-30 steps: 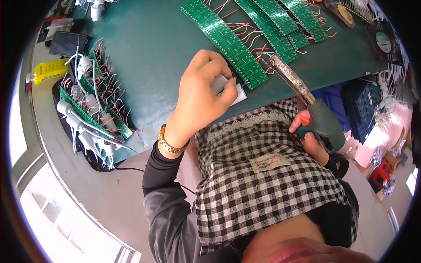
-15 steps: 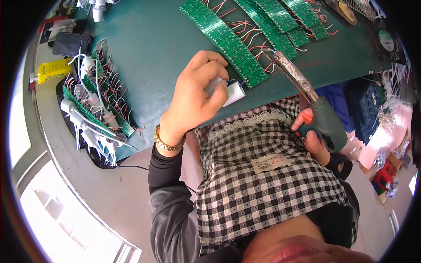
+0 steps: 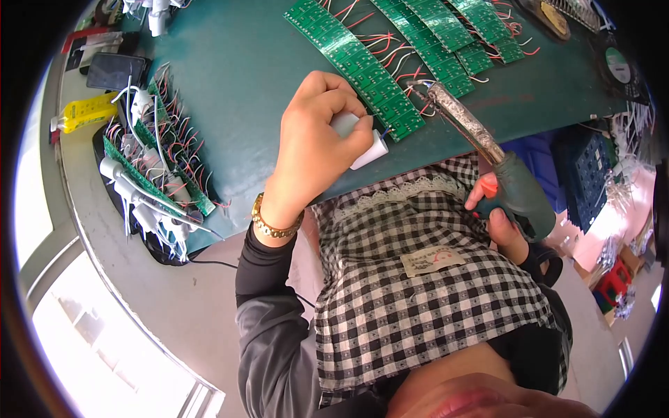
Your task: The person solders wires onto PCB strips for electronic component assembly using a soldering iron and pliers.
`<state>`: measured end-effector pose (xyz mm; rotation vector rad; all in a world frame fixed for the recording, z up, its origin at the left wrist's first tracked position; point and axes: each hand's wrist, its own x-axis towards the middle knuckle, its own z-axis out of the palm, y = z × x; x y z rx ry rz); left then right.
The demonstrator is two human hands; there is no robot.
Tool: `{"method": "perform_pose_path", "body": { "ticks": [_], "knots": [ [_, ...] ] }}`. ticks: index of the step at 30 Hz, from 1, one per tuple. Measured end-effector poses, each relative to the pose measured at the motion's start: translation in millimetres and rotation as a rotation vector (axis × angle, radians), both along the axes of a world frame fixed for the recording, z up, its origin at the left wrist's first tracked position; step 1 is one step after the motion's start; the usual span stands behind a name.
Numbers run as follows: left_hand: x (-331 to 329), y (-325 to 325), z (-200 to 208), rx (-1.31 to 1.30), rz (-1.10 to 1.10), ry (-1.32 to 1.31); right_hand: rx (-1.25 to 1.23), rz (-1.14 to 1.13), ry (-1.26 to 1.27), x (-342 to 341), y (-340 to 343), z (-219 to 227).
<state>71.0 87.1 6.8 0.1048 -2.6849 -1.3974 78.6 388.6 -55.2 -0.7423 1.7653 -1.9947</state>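
Observation:
My left hand (image 3: 315, 136), a gold watch at its wrist, is closed with thumb and fingers bent round a white cylindrical part (image 3: 371, 155). Another bit of white shows between the fingers. A short blue wire runs from the part to the near end of a long green circuit board strip (image 3: 362, 73). My right hand (image 3: 503, 228) grips the dark green handle of a soldering iron (image 3: 468, 120), which hides some of the fingers. Its bent tip is just right of that strip's near end, by some red and white wires. Something orange shows at a right finger.
More green board strips (image 3: 425, 42) with red and white wires lie at the back right. On the left are a heap of wired boards with white parts (image 3: 157, 167), a yellow bottle (image 3: 87, 113) and a black box (image 3: 115, 71). A solder spool (image 3: 617, 64) sits far right.
My left hand has shifted slightly right and its thumb now covers more of the white part and wire. The soldering iron tip has moved slightly left.

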Motion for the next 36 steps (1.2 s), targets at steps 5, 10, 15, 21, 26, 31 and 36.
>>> {"method": "perform_pose_path", "body": {
  "ticks": [5,10,15,21,26,31,36],
  "knots": [
    [1.4,2.5,-5.4,-0.04,0.009,0.035,0.045,0.109,0.023,-4.7,-7.3,20.4],
    [0.5,6.8,-4.7,-0.008,0.052,0.019,0.048,0.101,-0.001,7.4,-5.8,15.4],
    [-0.6,6.7,-2.8,-0.068,0.045,0.014,-0.055,0.054,-0.248,17.3,-0.5,10.7],
    [-0.2,4.7,-1.6,-0.119,0.013,0.005,-0.064,0.021,-0.215,16.3,-1.7,22.6],
    [-1.6,5.9,-0.1,-0.146,0.015,-0.011,0.035,0.056,-0.22,14.1,2.8,22.4],
    [-1.3,6.6,-1.2,-0.133,0.025,-0.014,0.046,-0.038,-0.334,19.8,-8.0,29.1],
    [-1.8,7.3,-0.9,-0.135,0.032,-0.014,0.08,-0.022,-0.292,19.9,0.4,21.8]
  ]
}}
